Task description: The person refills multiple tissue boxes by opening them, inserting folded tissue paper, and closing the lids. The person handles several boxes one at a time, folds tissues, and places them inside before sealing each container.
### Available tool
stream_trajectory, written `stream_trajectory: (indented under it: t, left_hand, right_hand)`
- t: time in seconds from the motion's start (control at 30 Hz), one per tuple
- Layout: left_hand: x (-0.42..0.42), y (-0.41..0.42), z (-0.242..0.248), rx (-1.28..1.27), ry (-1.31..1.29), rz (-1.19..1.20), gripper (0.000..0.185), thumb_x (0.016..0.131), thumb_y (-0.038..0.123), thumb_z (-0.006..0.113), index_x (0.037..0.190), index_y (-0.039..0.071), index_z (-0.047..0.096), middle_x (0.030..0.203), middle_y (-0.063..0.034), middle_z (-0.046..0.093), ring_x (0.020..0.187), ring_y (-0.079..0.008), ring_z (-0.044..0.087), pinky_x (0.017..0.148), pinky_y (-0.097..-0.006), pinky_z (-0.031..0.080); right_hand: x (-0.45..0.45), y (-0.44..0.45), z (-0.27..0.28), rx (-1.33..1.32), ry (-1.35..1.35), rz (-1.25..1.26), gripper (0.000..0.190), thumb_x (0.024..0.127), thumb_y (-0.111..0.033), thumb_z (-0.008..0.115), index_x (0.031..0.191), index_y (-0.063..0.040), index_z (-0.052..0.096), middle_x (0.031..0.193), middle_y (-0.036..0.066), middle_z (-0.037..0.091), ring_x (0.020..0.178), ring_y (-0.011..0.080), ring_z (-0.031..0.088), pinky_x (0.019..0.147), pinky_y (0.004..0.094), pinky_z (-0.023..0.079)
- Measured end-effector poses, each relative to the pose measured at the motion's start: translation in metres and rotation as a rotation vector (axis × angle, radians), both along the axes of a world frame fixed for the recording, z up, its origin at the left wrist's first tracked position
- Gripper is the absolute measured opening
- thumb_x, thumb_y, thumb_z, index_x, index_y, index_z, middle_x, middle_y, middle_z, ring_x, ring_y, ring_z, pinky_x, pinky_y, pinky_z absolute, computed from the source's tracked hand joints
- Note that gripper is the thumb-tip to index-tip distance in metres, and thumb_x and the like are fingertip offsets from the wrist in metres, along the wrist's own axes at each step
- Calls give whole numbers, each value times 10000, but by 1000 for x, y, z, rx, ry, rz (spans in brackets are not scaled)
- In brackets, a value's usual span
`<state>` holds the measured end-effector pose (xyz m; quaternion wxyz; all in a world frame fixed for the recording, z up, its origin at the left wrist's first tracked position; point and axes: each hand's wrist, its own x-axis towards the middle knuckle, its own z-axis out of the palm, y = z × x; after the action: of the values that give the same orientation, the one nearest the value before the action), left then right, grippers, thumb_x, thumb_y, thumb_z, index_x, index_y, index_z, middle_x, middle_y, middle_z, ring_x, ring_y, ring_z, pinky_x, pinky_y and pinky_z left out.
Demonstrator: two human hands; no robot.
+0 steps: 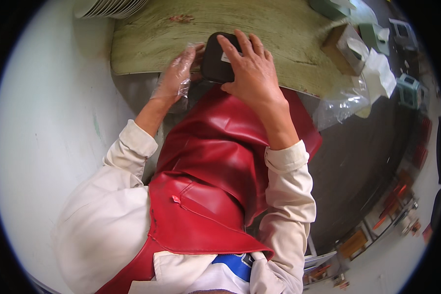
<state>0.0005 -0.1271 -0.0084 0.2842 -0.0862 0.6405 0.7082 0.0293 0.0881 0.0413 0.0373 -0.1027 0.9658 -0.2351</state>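
A flat black case with rounded corners and a small white label is held over the front edge of the table. My right hand, which looks bare, spreads its fingers across the top and right side of the case, partly covering the label. My left hand wears a loose, clear plastic glove. Its fingers meet the left edge of the case, and their tips are hidden behind it. Below the case, a red apron covers my lap.
The green wood-grain table borders a pale wall on the left. Stacked white dishes stand at the far left. On the right are a brown tissue box, a green tissue box and a clear plastic bag. A light-blue stool stands beyond.
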Motion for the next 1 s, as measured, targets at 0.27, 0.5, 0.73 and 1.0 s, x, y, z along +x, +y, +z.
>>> stream_trajectory:
  t: [0.27,0.5,0.73,1.0]
  left_hand:
    - [7,11,2,105,-52,-34,678,1100,539,441,1506,1,503,1459,-106,585,1337,-204,552,1065,-398,498]
    - [8,6,-16,129,-12,-92,644,1099,523,458,1511,30,511,1460,-88,586,1326,-195,569,1079,-390,499]
    - [10,9,-20,102,2,-64,587,1101,490,476,1510,70,521,1434,-57,602,1290,-169,587,1050,-386,533]
    - [11,14,-11,166,-48,29,570,1110,448,495,1441,-6,584,1381,-69,651,1265,-146,566,1126,-319,408]
  right_hand:
    - [0,4,8,-64,-51,60,1022,607,-143,922,1525,-148,475,1552,200,423,1427,452,386,1142,517,431]
    - [-1,4,15,-54,-101,69,1004,625,-133,903,1530,-146,470,1575,206,400,1451,441,365,1170,493,418]
    - [3,-2,14,37,-54,61,959,650,-128,884,1518,-115,477,1555,236,416,1442,482,371,1160,513,422]
    - [1,1,17,-7,-85,51,973,650,-151,882,1525,-118,460,1551,232,418,1430,469,389,1140,519,436]
